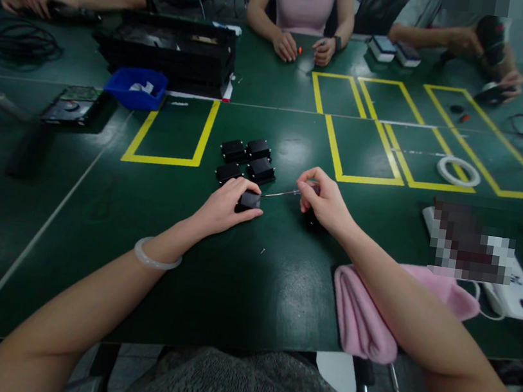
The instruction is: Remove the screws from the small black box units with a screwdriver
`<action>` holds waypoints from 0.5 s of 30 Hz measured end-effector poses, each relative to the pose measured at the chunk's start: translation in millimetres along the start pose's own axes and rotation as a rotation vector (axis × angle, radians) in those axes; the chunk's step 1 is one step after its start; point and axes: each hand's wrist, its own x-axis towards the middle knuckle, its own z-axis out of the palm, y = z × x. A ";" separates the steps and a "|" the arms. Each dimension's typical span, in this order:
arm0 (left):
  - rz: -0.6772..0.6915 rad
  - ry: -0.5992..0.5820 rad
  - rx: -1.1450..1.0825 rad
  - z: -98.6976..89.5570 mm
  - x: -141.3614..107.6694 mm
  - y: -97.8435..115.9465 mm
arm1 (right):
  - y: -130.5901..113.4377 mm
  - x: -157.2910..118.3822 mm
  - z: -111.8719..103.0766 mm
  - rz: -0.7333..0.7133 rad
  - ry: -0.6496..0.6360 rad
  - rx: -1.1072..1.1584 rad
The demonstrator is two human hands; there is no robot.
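Note:
My left hand (232,208) grips a small black box (250,201) from its left side, thumb along the near edge, holding it on the green table. A screwdriver (284,193) is pinched in my right hand (320,198), its thin metal shaft pointing left with the tip at the box's right edge. Several similar black boxes (261,169) with small screws at their corners sit just beyond my left hand. Under my right hand lies another dark piece (311,219), partly hidden. A tiny screw (262,250) rests on the table nearer to me.
A pink cloth (366,314) lies beneath my right forearm. Right of it are a power bank (520,291) and a roll of white tape (458,171). A blue bin (136,89) and a long black case (165,49) stand far left. Co-workers sit opposite.

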 end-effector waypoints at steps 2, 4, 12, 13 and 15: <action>0.001 0.003 -0.001 0.0 0.1 0.0 | -0.6 -0.1 -0.1 -0.008 0.008 -0.004; 0.003 0.005 -0.004 -0.1 0.3 0.3 | -0.8 0.0 0.3 -0.012 0.017 -0.008; 0.005 0.001 -0.004 -0.7 0.5 1.8 | 1.7 0.5 0.2 -0.008 0.005 0.000; 0.000 -0.003 -0.003 -0.8 0.5 1.9 | 1.5 0.3 -0.1 -0.013 0.004 0.001; -0.005 -0.008 -0.003 -1.1 0.6 2.1 | 0.7 -0.3 -0.4 -0.016 0.009 -0.003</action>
